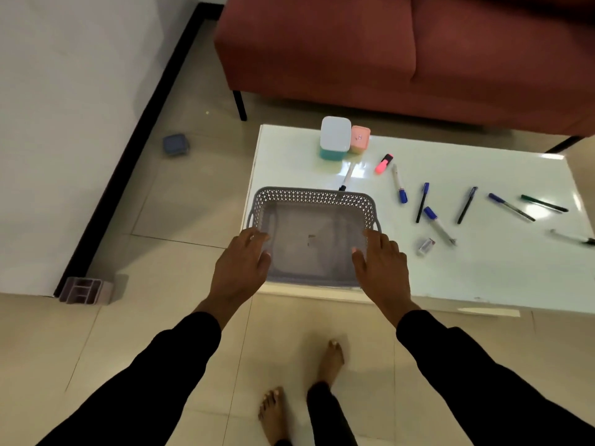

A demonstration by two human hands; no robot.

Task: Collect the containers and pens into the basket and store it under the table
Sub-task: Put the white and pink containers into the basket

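An empty grey perforated basket (309, 201) stands on the near left corner of the white table (483, 268). My left hand (240, 268) lies over the basket's near left corner and my right hand (381, 268) over its near right corner, both with relaxed, spread fingers. Whether they touch the rim I cannot tell. Behind the basket stand a teal container with a white lid (335, 138) and a smaller pink container (360, 140). A pink highlighter (383, 164) and several pens and markers, such as a blue-capped marker (399, 183), lie scattered to the right.
A small clear item (426, 246) lies near the markers. On the floor at left are a blue lidded container (175, 144) and a pink divided organizer (85, 289) by the wall. A red sofa (386, 53) stands behind the table. My bare feet are on the tiles below.
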